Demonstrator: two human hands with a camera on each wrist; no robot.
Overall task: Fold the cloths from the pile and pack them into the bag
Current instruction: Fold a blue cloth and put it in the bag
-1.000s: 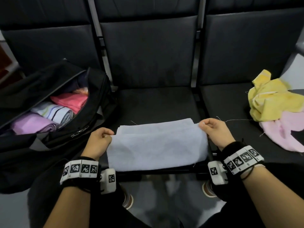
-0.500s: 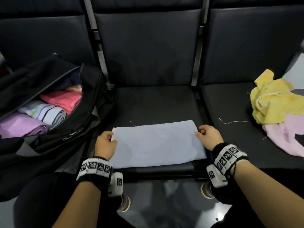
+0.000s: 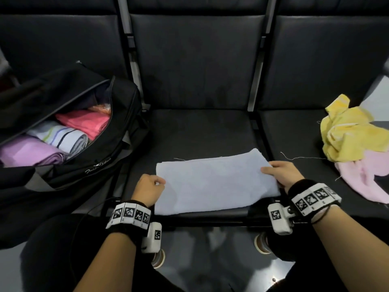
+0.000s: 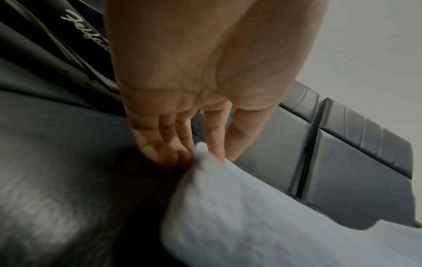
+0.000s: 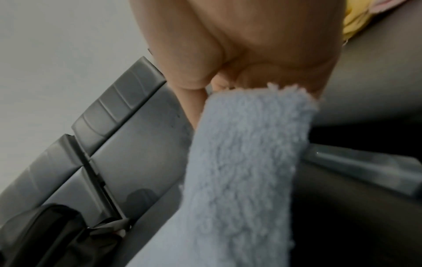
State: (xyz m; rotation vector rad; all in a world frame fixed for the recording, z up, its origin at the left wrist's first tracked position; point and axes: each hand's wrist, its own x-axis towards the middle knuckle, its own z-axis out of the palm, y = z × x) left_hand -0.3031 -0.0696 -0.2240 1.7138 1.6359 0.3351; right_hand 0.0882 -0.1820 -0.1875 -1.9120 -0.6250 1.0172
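Observation:
A folded pale blue cloth (image 3: 214, 184) lies on the middle black seat (image 3: 200, 131), near its front edge. My left hand (image 3: 149, 187) pinches its left edge, and the left wrist view shows the curled fingers (image 4: 160, 144) on the cloth's corner (image 4: 200, 150). Over at the right end, my right hand (image 3: 280, 172) grips the cloth, thumb on top; the fluffy cloth (image 5: 246, 162) runs out of that hand (image 5: 251, 54). An open black bag (image 3: 117, 131) stands on the left seat. The pile, a yellow cloth (image 3: 351, 133) over a pink one (image 3: 362, 175), lies on the right seat.
Inside the bag lie a folded coral cloth (image 3: 84, 123), a striped white one (image 3: 61, 138) and a lilac one (image 3: 29, 152). Seat backs (image 3: 195, 60) rise behind. A loose thread (image 3: 303, 158) lies on the right seat. My knees and shoes are below the seat's front edge.
The cloth, held up over the seat's front edge a second ago, now lies on the seat. Both hands stayed at its ends, and the right end is now slightly raised.

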